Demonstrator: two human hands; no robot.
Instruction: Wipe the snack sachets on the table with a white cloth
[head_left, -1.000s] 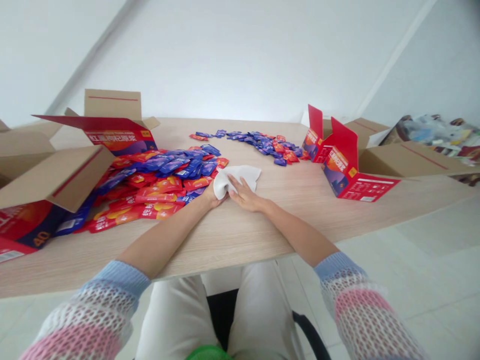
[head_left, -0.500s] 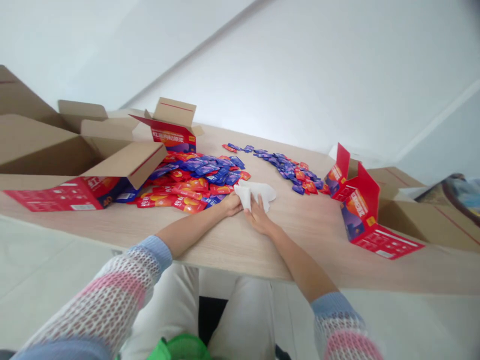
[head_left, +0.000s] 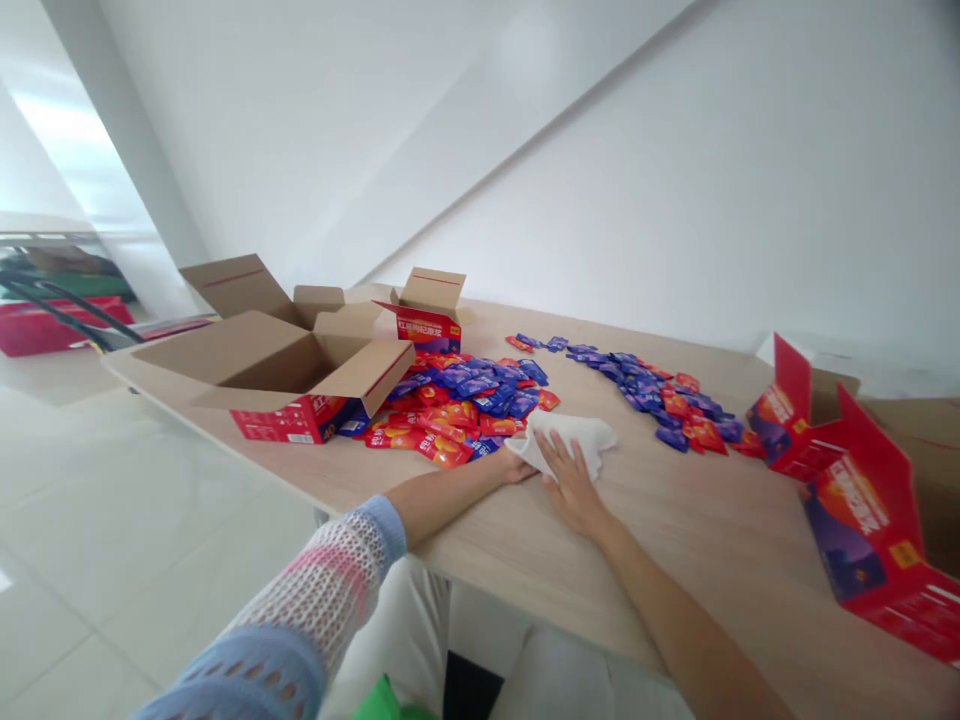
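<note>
White cloth [head_left: 598, 437] just right of pouch heap [head_left: 466, 385] — raised fold now flattened, so smoother under my right hand [head_left: 574, 488], fingers spread, unclamped. Left hand [head_left: 517, 465] at cloth's heap-side edge — fingers hidden, can't tell grip.

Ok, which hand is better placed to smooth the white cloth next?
Probably the right hand: it lies over the white cloth, whereas the left hand is at the edge, partly hidden.

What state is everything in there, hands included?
White cloth, laid out, rumpled
Right hand, open, resting on cloth
Left hand, at cloth's edge, grip unclear
Nearer left carton, open
Farther left carton, open
Nearer right carton, open
Farther right carton, open
Left sachet heap, loose
Right sachets, strewn loosely
</note>
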